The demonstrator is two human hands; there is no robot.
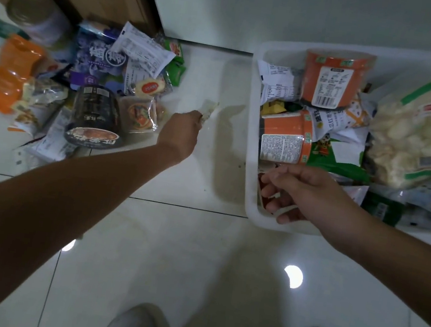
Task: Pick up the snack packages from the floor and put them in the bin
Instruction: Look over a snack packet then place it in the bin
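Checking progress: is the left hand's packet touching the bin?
Apart. Head view shows bare floor between the packet in the left hand and the bin.

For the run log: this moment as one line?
left hand: pinches small packet | right hand: over bin corner, grip unclear | pile: on floor

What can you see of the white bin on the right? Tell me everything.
The white bin is a rectangular plastic container with rounded corners, upright on the pale tiled floor. Inside lie two orange tubs, a large clear bag of pale crisps and mixed packets. The right hand curls at its near left corner; whether it grips the rim is unclear.
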